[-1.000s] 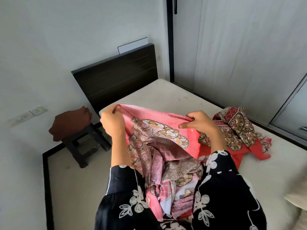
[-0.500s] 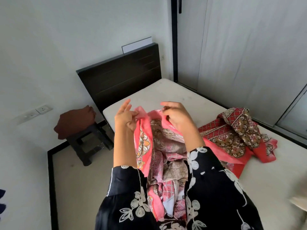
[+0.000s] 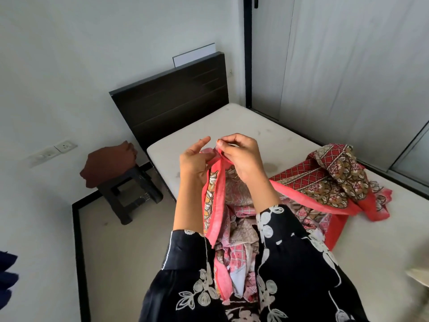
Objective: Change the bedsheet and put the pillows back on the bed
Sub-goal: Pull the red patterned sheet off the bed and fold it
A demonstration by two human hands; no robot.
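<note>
The left hand and right hand together pinched the sheet, seemingly finding its corner; next likely spreading it over the mattress at twelve o'clock.

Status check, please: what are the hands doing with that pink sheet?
The left hand and right hand pinch pink bedsheet edge, close together. Rest hangs bunched below, over bare mattress. Nothing seen blocking.

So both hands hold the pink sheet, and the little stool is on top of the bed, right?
No. The left hand and right hand do hold the pink sheet, but the little stool stands on the floor beside the bed, not on top of it. The head view shows this.
</note>
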